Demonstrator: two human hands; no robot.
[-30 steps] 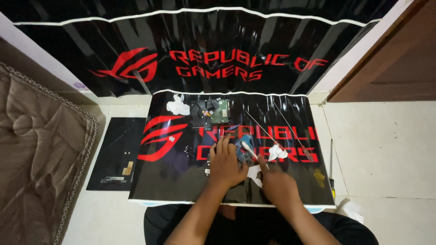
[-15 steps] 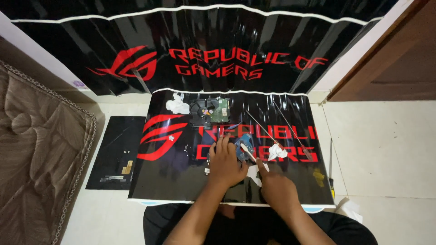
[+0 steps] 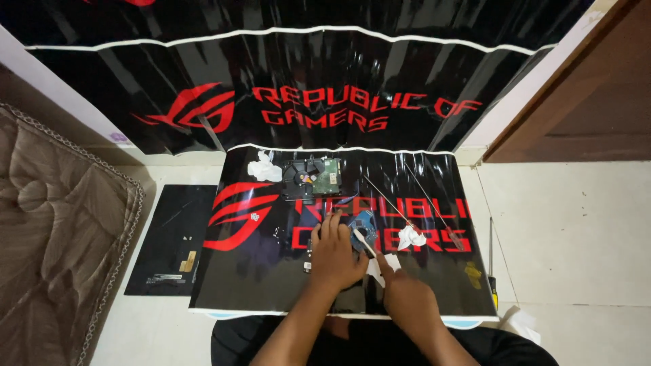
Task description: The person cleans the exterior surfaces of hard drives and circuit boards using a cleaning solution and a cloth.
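The head camera looks down on a low tabletop [image 3: 271, 298] covered by a glossy black sheet with red lettering. The left hand [image 3: 333, 252] lies flat with spread fingers, close to the near edge and about the middle of it, and its fingertips press on a small blue circuit board [image 3: 364, 224]; it grasps nothing. The right hand [image 3: 405, 298] is just beside it, nearer the near edge, and is closed around a thin tool with a white handle [image 3: 364, 242]. The tip of this tool points toward the blue circuit board and seems to touch its near side, but this is too small to say for sure.

A crumpled white tissue [image 3: 410, 237] lies just to the right of the board. Two long thin metal rods [image 3: 407, 200] lie slanted toward the right edge. Near the far edge, around its middle, rests an opened hard drive [image 3: 313, 177] with a green board, and another white tissue [image 3: 264, 167] is beside it on the left. On the floor left of the tabletop lies a flat black panel [image 3: 173, 240], and a screwdriver [image 3: 491, 268] lies on the floor by the right edge.
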